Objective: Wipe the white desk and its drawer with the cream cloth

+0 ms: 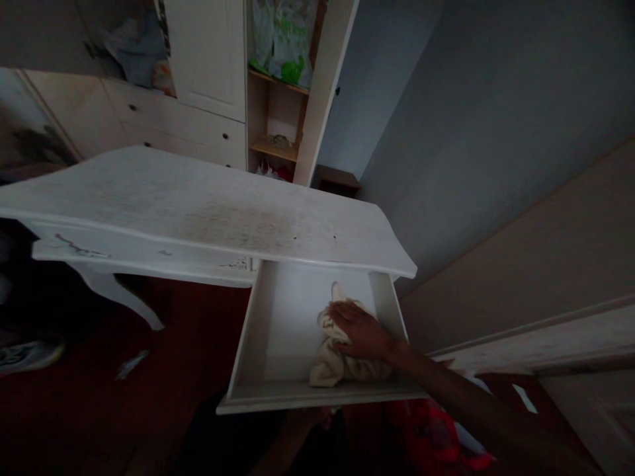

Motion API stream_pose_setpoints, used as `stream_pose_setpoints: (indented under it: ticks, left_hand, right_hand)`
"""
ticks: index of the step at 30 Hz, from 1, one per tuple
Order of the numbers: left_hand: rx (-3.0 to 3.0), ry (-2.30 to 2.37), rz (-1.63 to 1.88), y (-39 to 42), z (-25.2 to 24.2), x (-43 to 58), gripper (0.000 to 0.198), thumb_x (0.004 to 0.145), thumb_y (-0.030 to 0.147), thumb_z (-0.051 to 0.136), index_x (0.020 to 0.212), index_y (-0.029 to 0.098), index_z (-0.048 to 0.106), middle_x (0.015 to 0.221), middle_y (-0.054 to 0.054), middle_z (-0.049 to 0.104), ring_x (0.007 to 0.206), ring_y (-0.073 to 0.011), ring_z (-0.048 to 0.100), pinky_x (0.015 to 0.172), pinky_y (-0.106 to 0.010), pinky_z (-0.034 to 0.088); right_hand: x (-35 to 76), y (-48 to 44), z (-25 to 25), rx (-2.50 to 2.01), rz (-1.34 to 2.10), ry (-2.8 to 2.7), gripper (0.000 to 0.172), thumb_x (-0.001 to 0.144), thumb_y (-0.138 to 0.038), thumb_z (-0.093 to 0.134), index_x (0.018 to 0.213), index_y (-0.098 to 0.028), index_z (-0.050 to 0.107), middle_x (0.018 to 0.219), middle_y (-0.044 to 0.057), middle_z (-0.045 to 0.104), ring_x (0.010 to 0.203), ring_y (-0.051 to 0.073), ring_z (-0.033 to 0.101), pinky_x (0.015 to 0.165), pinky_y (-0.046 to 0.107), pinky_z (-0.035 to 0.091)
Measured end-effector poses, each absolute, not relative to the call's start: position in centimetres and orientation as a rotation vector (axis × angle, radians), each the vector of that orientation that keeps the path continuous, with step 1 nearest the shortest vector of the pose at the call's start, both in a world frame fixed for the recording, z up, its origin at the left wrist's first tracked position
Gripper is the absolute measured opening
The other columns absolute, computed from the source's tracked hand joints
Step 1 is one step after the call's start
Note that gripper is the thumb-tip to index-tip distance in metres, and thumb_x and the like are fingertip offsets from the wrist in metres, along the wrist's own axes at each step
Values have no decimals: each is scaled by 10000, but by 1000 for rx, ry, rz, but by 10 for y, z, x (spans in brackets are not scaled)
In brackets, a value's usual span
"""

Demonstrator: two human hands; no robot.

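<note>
Our left hand [313, 418]: partly hidden by drawer front [278, 401] | cloth [327, 370]: partly under our right hand [361, 328] | sneaker [30, 356]: cropped left

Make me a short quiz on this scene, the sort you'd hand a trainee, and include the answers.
1. Fill in the blank: the right hand rests on a crumpled, cream-coloured ____.
2. Multiple choice: how does the drawer stand? (a) fully shut, (b) pulled open, (c) upside down.
3. True or false: the left hand is inside the drawer too.

Key:
1. Cloth.
2. b: it sticks out from under the top of the white desk.
3. False: that hand shows dimly below the drawer's front edge; too dark to tell whether it grips anything.
</note>
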State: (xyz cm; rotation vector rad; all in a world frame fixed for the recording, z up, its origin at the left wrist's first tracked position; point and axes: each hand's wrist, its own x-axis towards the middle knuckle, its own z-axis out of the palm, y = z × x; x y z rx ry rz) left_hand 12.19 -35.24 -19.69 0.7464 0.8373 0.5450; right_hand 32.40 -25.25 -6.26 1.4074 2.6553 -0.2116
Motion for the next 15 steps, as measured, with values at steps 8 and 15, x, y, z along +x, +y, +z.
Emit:
stream_pose_setpoints:
  ticks: [8, 15]
  left_hand:
    - [796, 831, 532, -349, -202, 123, 571, 432, 715, 821, 599, 183, 696, 642, -87, 675, 755, -321, 661, 797, -467, 514]
    - [816, 802, 525, -355, -194, 117, 426, 673, 589, 780, 754, 176, 711, 809, -81, 704, 874, -298, 665, 838, -429, 523]
  right_hand:
    - [353, -203, -88, 2205, -43, 2152, 779, 840, -443, 582, 1418, 39, 382, 1526, 328, 328, 1445, 389, 304, 1127, 509, 343]
    - [355, -177, -86, 2441, -93, 2162, 720, 824, -374, 577, 1403, 7, 386, 1426, 295, 477, 1365, 369, 433, 1087, 476, 399]
